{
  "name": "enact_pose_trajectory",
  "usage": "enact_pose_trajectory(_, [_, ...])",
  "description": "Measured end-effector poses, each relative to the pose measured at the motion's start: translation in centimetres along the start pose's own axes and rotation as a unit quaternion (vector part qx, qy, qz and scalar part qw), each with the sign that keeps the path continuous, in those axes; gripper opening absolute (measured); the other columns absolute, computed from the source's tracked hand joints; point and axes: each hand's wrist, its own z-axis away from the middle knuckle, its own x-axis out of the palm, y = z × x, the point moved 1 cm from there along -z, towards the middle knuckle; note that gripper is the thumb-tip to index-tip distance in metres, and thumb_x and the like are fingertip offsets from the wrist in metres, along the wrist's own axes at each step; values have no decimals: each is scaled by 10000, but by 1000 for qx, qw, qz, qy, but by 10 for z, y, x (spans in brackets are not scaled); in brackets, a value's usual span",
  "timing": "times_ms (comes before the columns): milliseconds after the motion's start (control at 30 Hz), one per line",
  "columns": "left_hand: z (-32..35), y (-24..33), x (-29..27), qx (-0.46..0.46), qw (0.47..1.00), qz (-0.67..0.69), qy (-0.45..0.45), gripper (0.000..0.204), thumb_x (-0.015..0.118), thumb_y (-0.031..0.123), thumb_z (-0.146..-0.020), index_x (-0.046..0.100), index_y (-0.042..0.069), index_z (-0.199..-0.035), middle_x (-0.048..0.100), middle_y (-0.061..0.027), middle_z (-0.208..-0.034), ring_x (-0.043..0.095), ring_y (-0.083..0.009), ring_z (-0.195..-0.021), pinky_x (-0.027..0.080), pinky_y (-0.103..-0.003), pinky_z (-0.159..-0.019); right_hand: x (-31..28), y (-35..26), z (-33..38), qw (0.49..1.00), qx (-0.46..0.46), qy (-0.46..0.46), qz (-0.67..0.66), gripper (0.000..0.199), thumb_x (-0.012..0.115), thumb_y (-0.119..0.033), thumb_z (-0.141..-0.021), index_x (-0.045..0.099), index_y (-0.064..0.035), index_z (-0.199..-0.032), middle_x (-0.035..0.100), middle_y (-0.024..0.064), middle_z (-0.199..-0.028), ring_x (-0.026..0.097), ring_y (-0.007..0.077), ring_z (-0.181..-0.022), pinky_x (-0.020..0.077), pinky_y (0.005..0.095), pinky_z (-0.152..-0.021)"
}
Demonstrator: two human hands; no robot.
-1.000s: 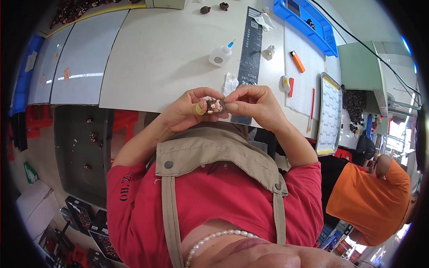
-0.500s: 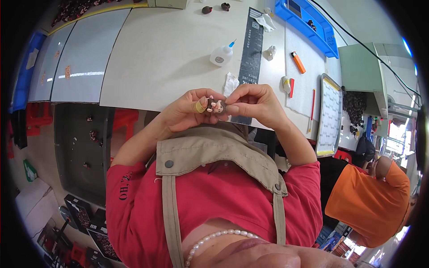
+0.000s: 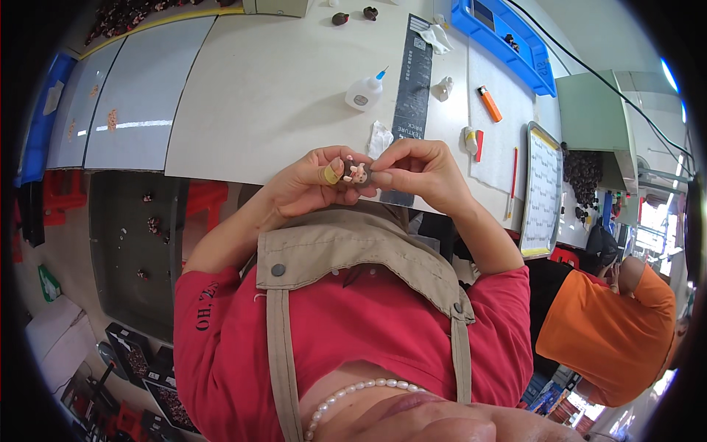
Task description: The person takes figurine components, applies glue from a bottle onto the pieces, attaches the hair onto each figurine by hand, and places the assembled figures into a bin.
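At table edge (image 3: pixel 213 166) | left hand (image 3: pixel 313 178), right hand (image 3: pixel 426 175) grasping dark figurine (image 3: pixel 359 174) | partly hidden

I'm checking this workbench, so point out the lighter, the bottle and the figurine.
Lighter (image 3: pixel 490 106), head view: middle of its orange body.
Bottle (image 3: pixel 364 93), head view: middle of its white body.
Figurine (image 3: pixel 358 174), head view: its pale front.

Figurine (image 3: pixel 356 174): between left hand (image 3: pixel 303 182) and right hand (image 3: pixel 426 177).
Bottle (image 3: pixel 364 93): on the table (image 3: pixel 250 88), beyond both hands.
Lighter (image 3: pixel 490 104): on a sheet (image 3: pixel 508 144), right of the bottle.
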Motion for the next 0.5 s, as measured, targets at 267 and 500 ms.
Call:
enact_pose_trajectory(267, [0,1,4,10,999,-26,14,412,711,262,-775,572,36,-1090,643,-125,-977,634,-272,-880,480,-309,-715,1,-3,1,1000,11,-6,-16,113,677,7,-773,631,1,-876,647,63,-844,625,109,-777,512,230,-703])
enact_pose_trajectory(500, [1,4,1,13,996,-87,26,425,716,298,-763,580,38,-1071,640,-132,-954,633,-262,-860,508,-299,-717,1,-5,-1,999,32,-12,-36,181,701,5,-749,574,-24,-875,613,28,-870,606,85,-795,495,214,-716])
